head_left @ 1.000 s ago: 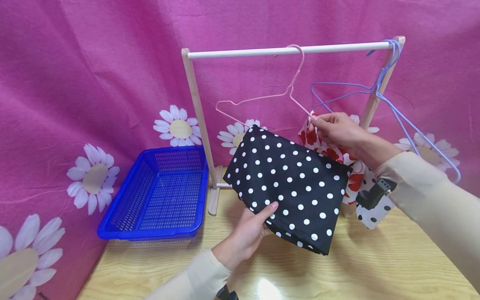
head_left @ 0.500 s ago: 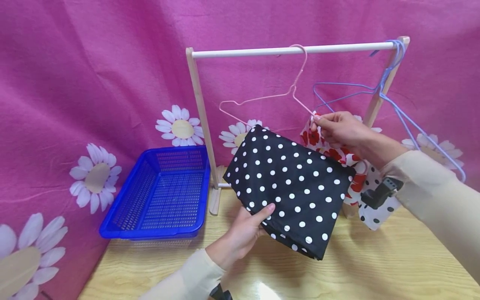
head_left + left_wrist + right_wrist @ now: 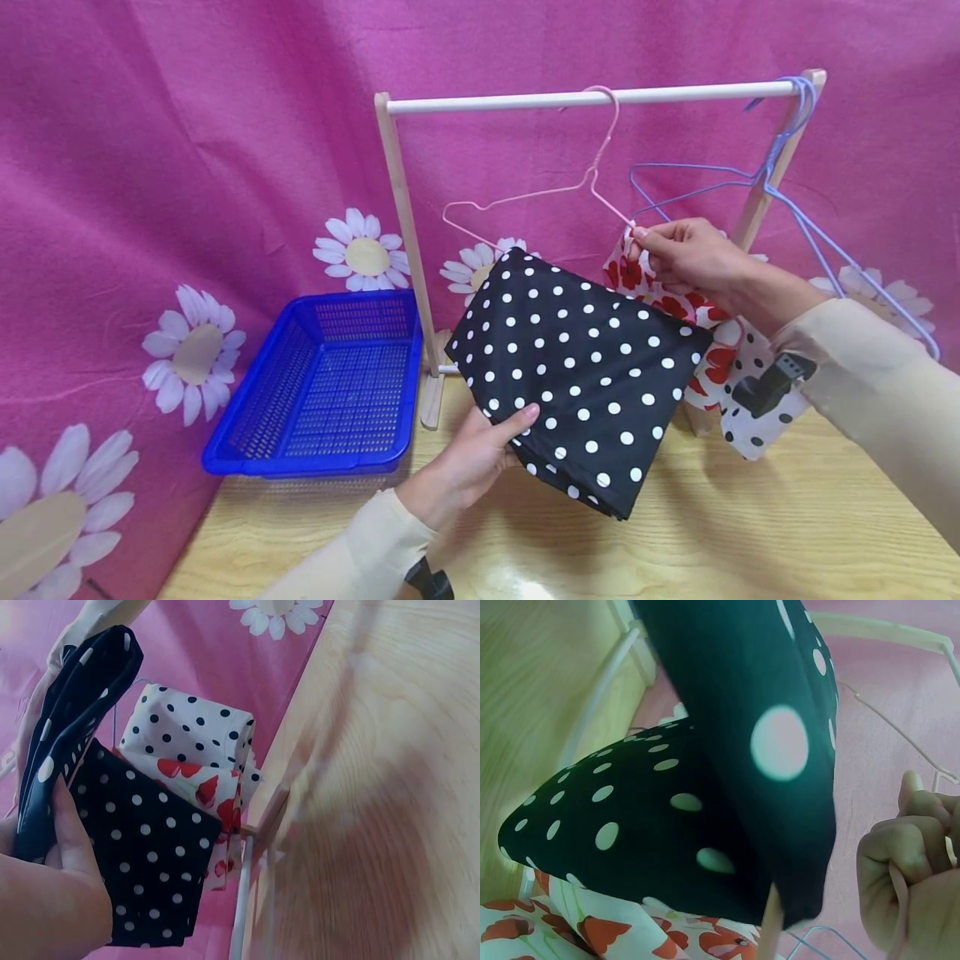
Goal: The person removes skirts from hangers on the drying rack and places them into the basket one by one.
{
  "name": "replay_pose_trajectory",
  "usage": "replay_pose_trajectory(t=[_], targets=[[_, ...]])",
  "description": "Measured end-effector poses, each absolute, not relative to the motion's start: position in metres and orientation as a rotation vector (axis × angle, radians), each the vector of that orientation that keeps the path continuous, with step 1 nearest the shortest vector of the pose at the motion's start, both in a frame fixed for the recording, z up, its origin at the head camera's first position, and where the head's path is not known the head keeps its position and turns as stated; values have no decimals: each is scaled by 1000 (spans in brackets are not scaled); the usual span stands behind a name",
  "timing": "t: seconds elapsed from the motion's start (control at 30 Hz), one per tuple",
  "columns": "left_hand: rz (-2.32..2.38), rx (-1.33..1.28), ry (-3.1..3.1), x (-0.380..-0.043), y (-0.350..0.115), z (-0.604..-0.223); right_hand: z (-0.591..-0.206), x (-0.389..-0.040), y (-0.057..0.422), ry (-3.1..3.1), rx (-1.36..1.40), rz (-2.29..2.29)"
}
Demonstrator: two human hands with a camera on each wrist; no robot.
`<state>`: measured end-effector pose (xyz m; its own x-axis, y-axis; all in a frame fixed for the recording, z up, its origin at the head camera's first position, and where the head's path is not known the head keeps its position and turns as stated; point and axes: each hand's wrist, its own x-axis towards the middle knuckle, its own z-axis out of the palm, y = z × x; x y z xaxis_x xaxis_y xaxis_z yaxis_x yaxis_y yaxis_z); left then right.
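A pink wire hanger (image 3: 525, 197) hooks over the white rail, tilted down to the right. Black cloth with white dots (image 3: 577, 367) is folded over its lower bar. My left hand (image 3: 480, 454) grips the cloth's near lower edge, thumb on top and fingers underneath. In the left wrist view the front layer of the cloth (image 3: 90, 697) stands apart from the back layer hanging behind it. My right hand (image 3: 693, 258) pinches the hanger's right arm near its end. The right wrist view shows this hand (image 3: 915, 862) with curled fingers, beside the cloth (image 3: 727, 787).
Blue hangers (image 3: 765, 179) hang at the rack's right end. Behind the black cloth hang a red-flowered cloth (image 3: 720, 367) and a white cloth with black dots (image 3: 750, 417). A blue plastic basket (image 3: 300, 467) stands left of the rack's wooden post (image 3: 405, 225).
My left hand has moved left, drawing the cloth's lower edge along and slanting it more. My right hand keeps its pinch on the hanger. The head view has shifted slightly.
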<state>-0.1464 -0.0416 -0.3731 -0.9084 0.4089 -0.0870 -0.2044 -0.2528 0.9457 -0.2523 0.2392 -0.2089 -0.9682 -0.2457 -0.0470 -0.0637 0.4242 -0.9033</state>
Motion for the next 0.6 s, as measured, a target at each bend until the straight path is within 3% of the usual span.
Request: replay_pose_trajectory(t=[0.6], targets=[[2113, 254, 1670, -150, -69, -367, -206, -253, 243, 2697, -292, -1421]])
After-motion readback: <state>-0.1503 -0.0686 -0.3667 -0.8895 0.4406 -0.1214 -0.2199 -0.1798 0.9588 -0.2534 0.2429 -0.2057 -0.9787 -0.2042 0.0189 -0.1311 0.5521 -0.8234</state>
